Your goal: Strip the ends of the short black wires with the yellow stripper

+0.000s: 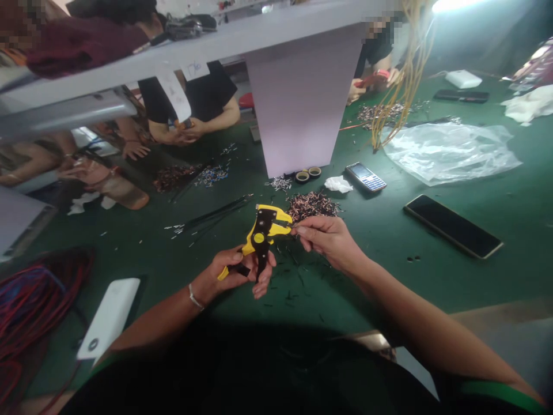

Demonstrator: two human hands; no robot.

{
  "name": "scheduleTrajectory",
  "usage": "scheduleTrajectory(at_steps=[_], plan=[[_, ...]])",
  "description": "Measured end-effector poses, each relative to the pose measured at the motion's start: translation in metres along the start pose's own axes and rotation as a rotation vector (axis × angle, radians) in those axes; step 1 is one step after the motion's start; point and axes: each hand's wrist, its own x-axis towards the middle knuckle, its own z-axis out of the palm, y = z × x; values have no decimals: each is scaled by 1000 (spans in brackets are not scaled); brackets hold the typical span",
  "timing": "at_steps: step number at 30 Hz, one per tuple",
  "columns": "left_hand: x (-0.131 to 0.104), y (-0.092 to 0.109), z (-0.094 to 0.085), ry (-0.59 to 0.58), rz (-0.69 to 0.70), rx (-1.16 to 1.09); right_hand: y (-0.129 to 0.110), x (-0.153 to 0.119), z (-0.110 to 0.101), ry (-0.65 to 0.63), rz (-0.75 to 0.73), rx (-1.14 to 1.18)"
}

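Note:
My left hand is wrapped round the handles of a yellow and black wire stripper, its jaws pointing right. At those jaws, my right hand pinches with thumb and forefinger; what it holds is too small to make out. Just beyond the fingers lies a heap of short black wire pieces with bare copper ends. A bundle of long thin black wires stretches to the left of the tool. Small black scraps are scattered below my hands on the green table.
A keypad phone, a smartphone and a clear plastic bag lie to the right. At the left are a white power bank and coiled red and blue wires. A white partition stands ahead; co-workers sit beyond.

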Motion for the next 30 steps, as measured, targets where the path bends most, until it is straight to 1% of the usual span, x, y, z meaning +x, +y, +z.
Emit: scheduleTrajectory(at_steps=[6,10,19,30], plan=[[1,2,5,58,20,-11,0,-1,0,-15,7,21],[0,2,6,73,5,-4,0,-1,0,-17,13,24],[-1,3,10,103,20,54,0,0,1,-22,13,29],[0,3,12,69,39,-4,0,0,2,-33,20,99]])
